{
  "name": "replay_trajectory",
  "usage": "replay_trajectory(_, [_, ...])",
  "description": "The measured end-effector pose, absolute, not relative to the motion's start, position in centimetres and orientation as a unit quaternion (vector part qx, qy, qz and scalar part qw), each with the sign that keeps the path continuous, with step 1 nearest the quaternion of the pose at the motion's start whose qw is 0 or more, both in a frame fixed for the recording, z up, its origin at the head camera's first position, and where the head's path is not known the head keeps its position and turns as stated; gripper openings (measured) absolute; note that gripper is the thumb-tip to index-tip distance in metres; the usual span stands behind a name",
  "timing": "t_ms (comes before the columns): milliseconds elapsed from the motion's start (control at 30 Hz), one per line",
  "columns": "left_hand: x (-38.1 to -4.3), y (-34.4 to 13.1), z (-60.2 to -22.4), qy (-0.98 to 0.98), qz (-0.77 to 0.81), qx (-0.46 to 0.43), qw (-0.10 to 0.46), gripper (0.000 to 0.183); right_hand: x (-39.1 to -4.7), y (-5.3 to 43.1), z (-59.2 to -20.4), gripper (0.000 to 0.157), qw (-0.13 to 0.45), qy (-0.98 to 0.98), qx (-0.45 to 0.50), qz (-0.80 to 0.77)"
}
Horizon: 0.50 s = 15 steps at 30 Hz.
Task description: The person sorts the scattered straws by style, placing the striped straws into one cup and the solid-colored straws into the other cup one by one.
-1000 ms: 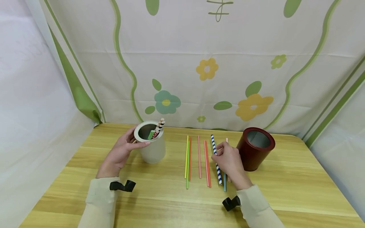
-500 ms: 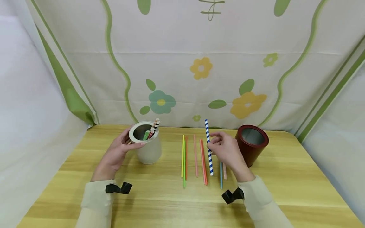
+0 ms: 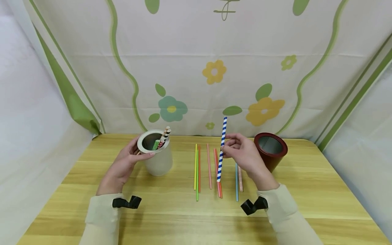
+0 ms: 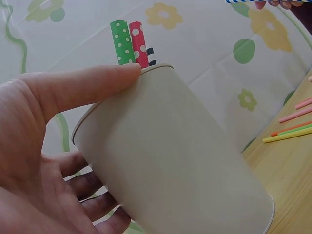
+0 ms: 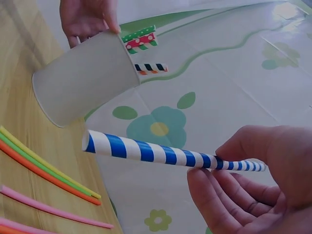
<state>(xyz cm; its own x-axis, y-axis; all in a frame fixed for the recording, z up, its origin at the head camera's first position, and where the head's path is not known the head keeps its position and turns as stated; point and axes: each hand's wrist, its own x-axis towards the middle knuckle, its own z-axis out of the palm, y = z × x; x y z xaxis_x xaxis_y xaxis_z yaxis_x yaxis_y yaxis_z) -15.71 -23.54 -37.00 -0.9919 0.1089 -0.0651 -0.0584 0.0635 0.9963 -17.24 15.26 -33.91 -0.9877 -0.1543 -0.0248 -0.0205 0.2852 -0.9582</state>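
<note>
My right hand (image 3: 245, 153) pinches a blue-and-white striped paper straw (image 5: 170, 156) between thumb and fingers, near its middle. The straw stands nearly upright above the table, its lower end in front of some loose straws. On the left, my left hand (image 3: 124, 165) holds a white can (image 3: 159, 163), thumb on the rim and fingers round the far side. Several patterned paper straws lean inside that can, among them a green dotted straw (image 4: 122, 41) and a red dotted straw (image 4: 138, 44).
A dark red can (image 3: 271, 153) stands right of my right hand, partly hidden by it. Thin straws lie on the wooden table (image 3: 183, 221): a yellow straw (image 3: 195, 166), a pink straw (image 3: 209, 166), a blue straw (image 3: 237, 183) and others. A flowered cloth (image 3: 183, 75) hangs behind.
My right hand has lifted the striped straw off the table, raised it and moved it slightly left, tilting its top to the right. The left hand keeps its hold on the white can.
</note>
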Motion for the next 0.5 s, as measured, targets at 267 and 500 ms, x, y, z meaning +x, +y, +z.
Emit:
replay_trajectory(267, [-15.61, -23.54, -37.09, 0.723, 0.688, 0.019, 0.058, 0.085, -17.17, 15.20, -33.35, 0.045, 0.051, 0.772, -0.059, -0.630])
replay_trajectory(500, [-15.56, -23.49, -37.10, 0.717, 0.694, 0.021, 0.057, 0.085, -17.25, 15.12, -33.31, 0.039, 0.047, 0.759, -0.050, -0.648])
